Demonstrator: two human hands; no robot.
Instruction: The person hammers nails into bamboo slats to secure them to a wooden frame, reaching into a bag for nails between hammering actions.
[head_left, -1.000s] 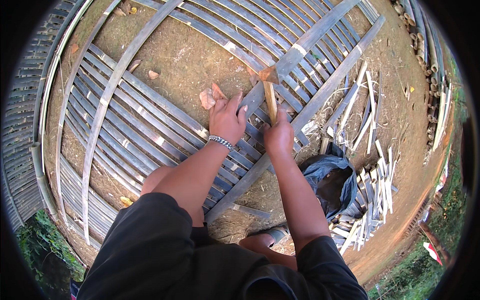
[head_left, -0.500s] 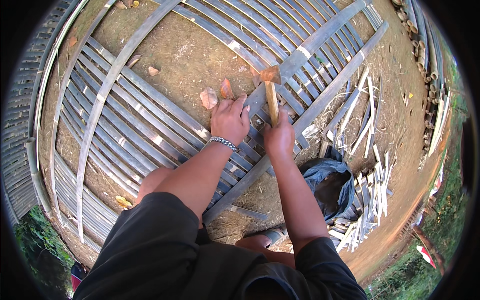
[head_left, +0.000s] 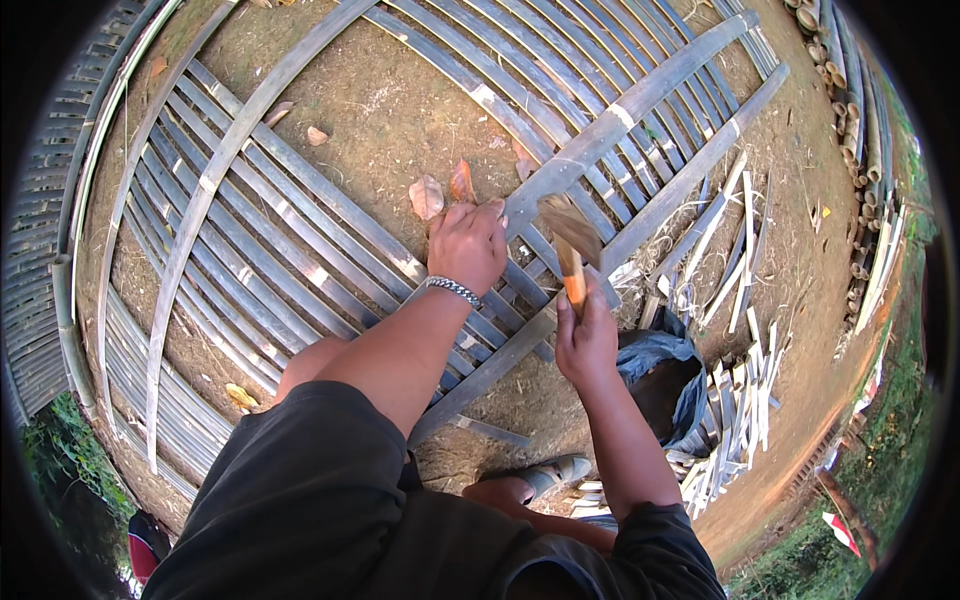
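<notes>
My left hand is closed at the end of a wide grey bamboo strip that lies across a lattice of narrower bamboo slats. Its fingertips are partly hidden, so a small thing pinched there would not show. A chain bracelet circles that wrist. In my right hand is a hatchet, gripped by its wooden handle. Its broad, rusty-brown head is raised, slightly blurred, above the slats to the right of my left hand. Another wide bamboo strip runs under the hatchet along the lattice's right edge.
A dark plastic bag stands open to the right of my right forearm, beside piled pale bamboo offcuts. Dry leaves lie by my left hand. Bamboo poles are stacked at the far right. My sandalled foot is below.
The hatchet has come off the wide strip and moved toward me and to the right with my right hand. My left hand's fingers have curled in more, staying at the strip's end.
</notes>
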